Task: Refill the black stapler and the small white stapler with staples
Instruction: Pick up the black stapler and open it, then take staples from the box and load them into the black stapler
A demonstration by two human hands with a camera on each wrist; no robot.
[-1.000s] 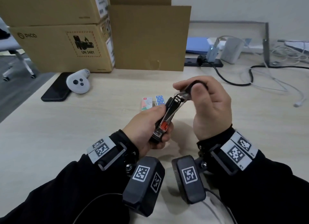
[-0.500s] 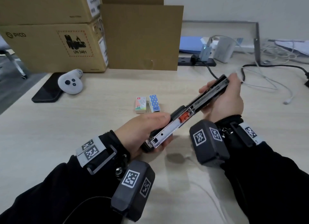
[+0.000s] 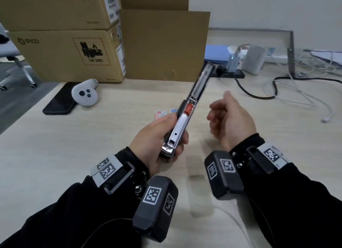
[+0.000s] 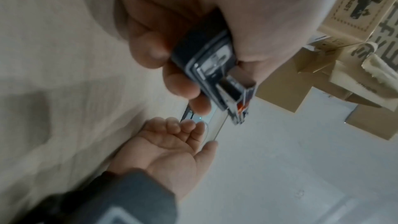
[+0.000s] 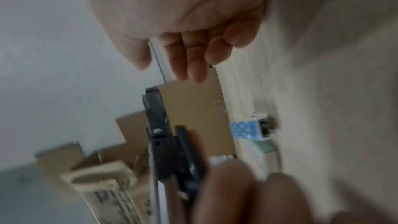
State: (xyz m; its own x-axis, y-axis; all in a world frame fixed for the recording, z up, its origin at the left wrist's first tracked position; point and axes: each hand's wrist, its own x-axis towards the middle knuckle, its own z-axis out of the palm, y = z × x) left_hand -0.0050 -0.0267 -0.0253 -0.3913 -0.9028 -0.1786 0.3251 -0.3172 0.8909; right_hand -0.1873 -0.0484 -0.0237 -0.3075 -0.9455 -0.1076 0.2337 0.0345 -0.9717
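My left hand (image 3: 159,136) grips the base end of the black stapler (image 3: 185,118), which is swung fully open. Its silver magazine with an orange pusher faces up, and its black top arm (image 3: 201,79) points away toward the boxes. The left wrist view shows my left hand's fingers (image 4: 172,81) curled round the stapler (image 4: 206,54). My right hand (image 3: 227,118) hovers just right of the stapler, fingers loosely curled, holding nothing. Behind the stapler on the desk lie the small white stapler with a blue dotted top (image 5: 249,129) and a small staple box (image 3: 159,114).
Stacked cardboard boxes (image 3: 70,49) and a cardboard sheet (image 3: 164,44) stand at the back left. A white controller (image 3: 85,95) and a black phone (image 3: 59,101) lie before them. A power strip (image 3: 229,73), chargers and cables (image 3: 296,92) crowd the back right.
My right hand has let go of the stapler's top arm and drawn back to the right. The opened stapler now points further away, held by my left hand alone.
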